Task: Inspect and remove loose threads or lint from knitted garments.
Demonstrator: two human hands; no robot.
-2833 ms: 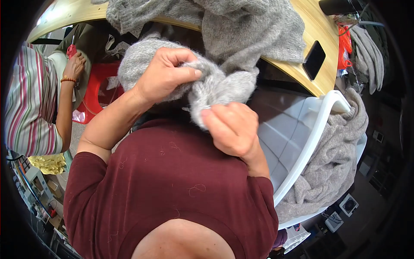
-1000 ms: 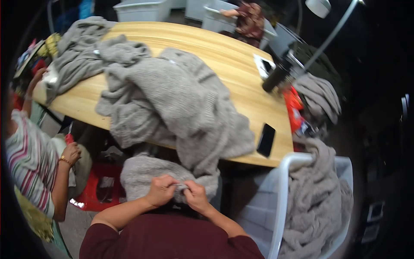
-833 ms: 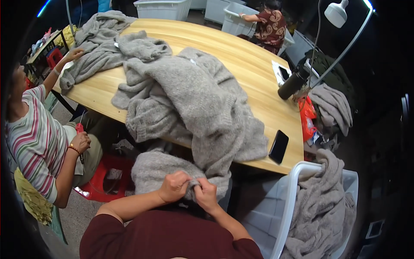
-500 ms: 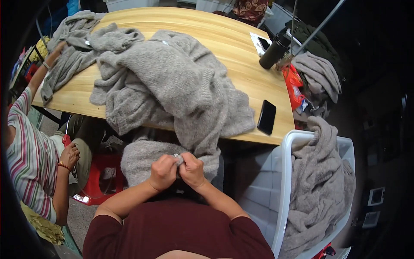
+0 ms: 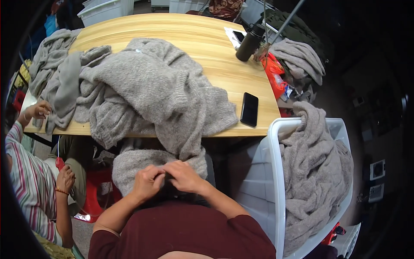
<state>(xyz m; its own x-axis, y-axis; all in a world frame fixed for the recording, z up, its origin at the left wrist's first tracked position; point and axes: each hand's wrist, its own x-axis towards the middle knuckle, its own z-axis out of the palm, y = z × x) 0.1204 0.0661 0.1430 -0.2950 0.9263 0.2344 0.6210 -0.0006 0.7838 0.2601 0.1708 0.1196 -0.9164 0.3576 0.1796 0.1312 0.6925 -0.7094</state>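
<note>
A grey knit garment [image 5: 142, 162] lies over my lap and runs up to the heap on the table. My left hand [image 5: 148, 182] is closed at its near edge, fingers curled and thumb pressed in. Against it, my right hand [image 5: 184, 176] bends its fingers over the same spot, the fingertips of both hands meeting. The bit of knit pinched between them is mostly hidden by the fingers. Beyond my hands, a large grey knit heap [image 5: 142, 82] spreads across the wooden table [image 5: 207, 36] and hangs over its front edge.
A white plastic bin [image 5: 276, 181] holding more grey knitwear [image 5: 317, 172] stands at my right. On the table are a black phone [image 5: 249, 109] and a dark bottle [image 5: 250, 43]. At left sits a co-worker in a striped shirt [image 5: 32, 181], holding a red-handled tool [image 5: 60, 163].
My view has shifted, so the table appears farther left. My fingers have drawn together over the knit edge, covering a small shiny piece seen before. The co-worker's far hand has moved nearer the table's front edge.
</note>
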